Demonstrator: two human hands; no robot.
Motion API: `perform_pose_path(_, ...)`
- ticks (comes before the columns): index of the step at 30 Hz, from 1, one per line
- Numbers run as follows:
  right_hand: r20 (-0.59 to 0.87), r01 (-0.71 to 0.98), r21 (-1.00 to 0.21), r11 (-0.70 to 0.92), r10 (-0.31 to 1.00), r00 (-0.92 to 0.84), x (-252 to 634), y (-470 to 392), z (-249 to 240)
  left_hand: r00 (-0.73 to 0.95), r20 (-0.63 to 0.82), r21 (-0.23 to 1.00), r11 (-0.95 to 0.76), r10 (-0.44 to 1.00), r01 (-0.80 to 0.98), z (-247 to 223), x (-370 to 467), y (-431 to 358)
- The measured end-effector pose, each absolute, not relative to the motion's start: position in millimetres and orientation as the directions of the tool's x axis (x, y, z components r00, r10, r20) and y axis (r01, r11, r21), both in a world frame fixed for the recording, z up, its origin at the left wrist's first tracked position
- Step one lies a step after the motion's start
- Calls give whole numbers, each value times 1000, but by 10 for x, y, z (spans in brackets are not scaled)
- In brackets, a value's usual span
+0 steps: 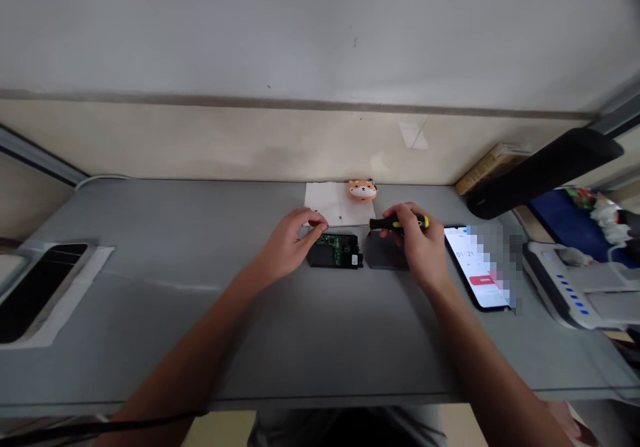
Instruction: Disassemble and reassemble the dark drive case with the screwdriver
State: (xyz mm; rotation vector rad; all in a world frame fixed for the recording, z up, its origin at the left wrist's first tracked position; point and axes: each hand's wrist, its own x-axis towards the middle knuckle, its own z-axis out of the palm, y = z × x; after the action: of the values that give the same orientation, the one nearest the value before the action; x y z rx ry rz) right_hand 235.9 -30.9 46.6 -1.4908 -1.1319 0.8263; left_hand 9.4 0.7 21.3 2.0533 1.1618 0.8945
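My right hand [419, 240] grips a black and yellow screwdriver [395, 222], held nearly level with its handle end to the right. Beneath that hand lies a dark, flat cover [385, 257], partly hidden by the fingers. My left hand [295, 243] has thumb and index finger pinched together over the upper left of an opened black device with a green circuit board [343, 250]. Whatever is in that pinch is too small to make out. Behind both hands, a white paper [325, 200] bears a few tiny dark specks, possibly screws.
An orange animal-faced case [363, 190] sits on the paper's right side. To the right are a lit phone [477, 267], a power strip [570, 283], a black cylinder [545, 173] and a book [490, 167]. A dark phone-like device [43, 290] lies far left. A wall stands behind.
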Motion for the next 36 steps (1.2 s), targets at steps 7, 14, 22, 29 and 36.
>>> perform_pose_path(7,77,243,-970,-3,944,321,2368,-310,436,350,213,808,-366,912,461,221,101,-1)
perform_pose_path(14,96,208,-978,31,945,314,2359,-305,385,333,176,847,-315,926,427,217,146,-27)
perform_pose_path(22,103,163,-985,50,937,334,2336,-312,456,298,113,882,-234,948,410,215,143,-18)
perform_pose_path(29,118,145,-987,69,923,367,2332,-314,425,265,35,918,-136,964,372,159,157,-12)
perform_pose_path(36,181,86,-983,160,898,402,2284,-337,447,187,50,969,-92,981,227,142,245,-24)
